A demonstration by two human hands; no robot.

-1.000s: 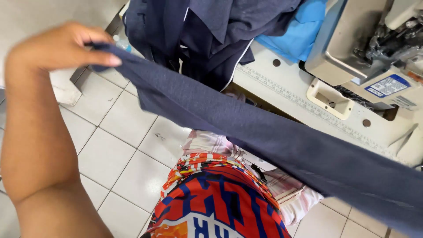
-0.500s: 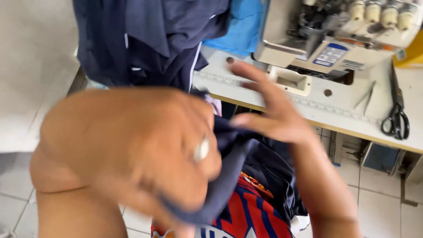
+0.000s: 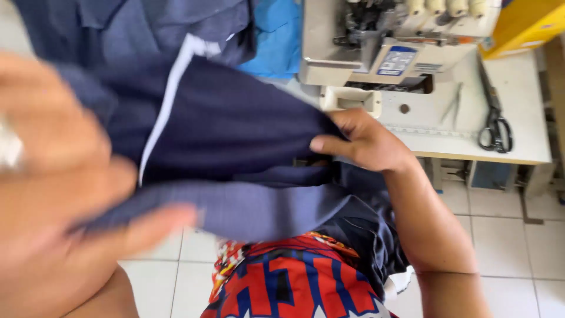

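Floor (image 3: 506,247): pale square tiles, dark grout. White worktable (image 3: 518,118) stands at upper right, carrying a grey sewing machine (image 3: 376,41). Lighting bright and even.

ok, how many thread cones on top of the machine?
4 show: cream cones in a row at the top edge, over the sewing machine. They are cropped, and more may sit out of frame.
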